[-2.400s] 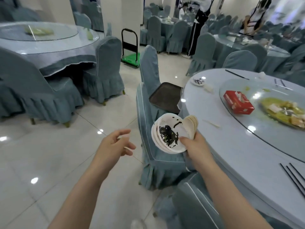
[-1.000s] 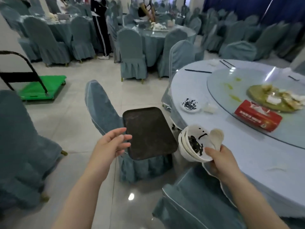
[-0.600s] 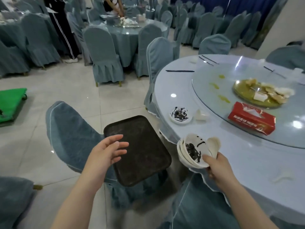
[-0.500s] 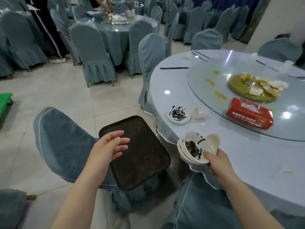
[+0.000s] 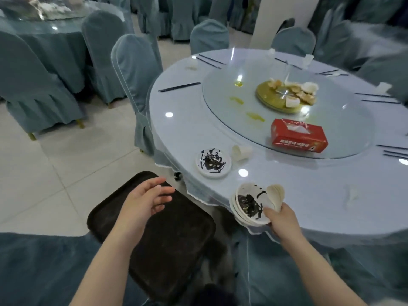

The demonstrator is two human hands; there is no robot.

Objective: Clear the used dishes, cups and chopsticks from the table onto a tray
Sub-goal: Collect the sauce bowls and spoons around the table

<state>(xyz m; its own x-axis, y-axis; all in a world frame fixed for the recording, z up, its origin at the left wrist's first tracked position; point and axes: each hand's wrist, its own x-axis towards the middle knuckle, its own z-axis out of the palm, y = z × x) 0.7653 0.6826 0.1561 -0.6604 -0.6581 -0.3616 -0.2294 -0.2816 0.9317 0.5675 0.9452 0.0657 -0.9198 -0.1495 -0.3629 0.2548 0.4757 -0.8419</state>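
My right hand (image 5: 281, 221) grips a stack of white dishes (image 5: 247, 206) smeared with dark scraps, plus several nested cups (image 5: 276, 195), at the round table's near edge. My left hand (image 5: 146, 199) hovers with relaxed fingers over a dark brown tray (image 5: 176, 239) that lies on a chair seat. On the table (image 5: 309, 195) sit another dirty white dish (image 5: 213, 162) and a tipped white cup (image 5: 240, 151). A pair of dark chopsticks (image 5: 178, 87) lies at the table's left side; more pairs lie around the far and right edges.
A glass turntable (image 5: 220, 100) carries a red tissue box (image 5: 299, 135) and a yellow plate of leftovers (image 5: 284, 94). Blue-covered chairs (image 5: 134, 69) ring the table. A second covered table (image 5: 50, 38) stands at the back left. Pale tiled floor (image 5: 55, 173) lies to the left.
My view has swung right and closer, so the tray now lies directly under my left hand. My right hand still holds the dish stack, now over the table's rim.
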